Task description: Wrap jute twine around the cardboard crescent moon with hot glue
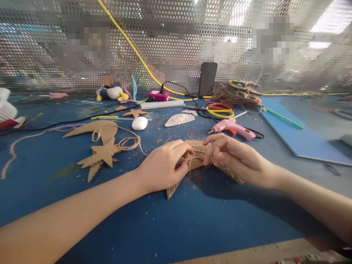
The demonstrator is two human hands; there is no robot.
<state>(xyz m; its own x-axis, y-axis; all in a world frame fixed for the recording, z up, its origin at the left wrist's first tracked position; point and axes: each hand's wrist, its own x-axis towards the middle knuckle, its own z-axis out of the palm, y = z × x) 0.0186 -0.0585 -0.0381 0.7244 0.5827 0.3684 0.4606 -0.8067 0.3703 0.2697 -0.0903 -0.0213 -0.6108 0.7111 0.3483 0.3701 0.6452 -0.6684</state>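
Note:
A curved cardboard piece covered with rows of brown twine rests on the blue table, its ends pointing down left and right. My left hand is closed over its left part, thumb and fingers pinching the edge. My right hand lies over its right part with the fingers bent and somewhat apart, fingertips at the twine; nothing shows held in it. Bare cardboard shows at the inner edge between the hands. Loose twine coils left of the piece and runs under my left hand.
Cardboard stars and a curved cardboard cutout lie left. Beyond my hands are a white oval object, a pink glue gun, scissors and an upright phone. A blue board lies right, before a perforated metal screen.

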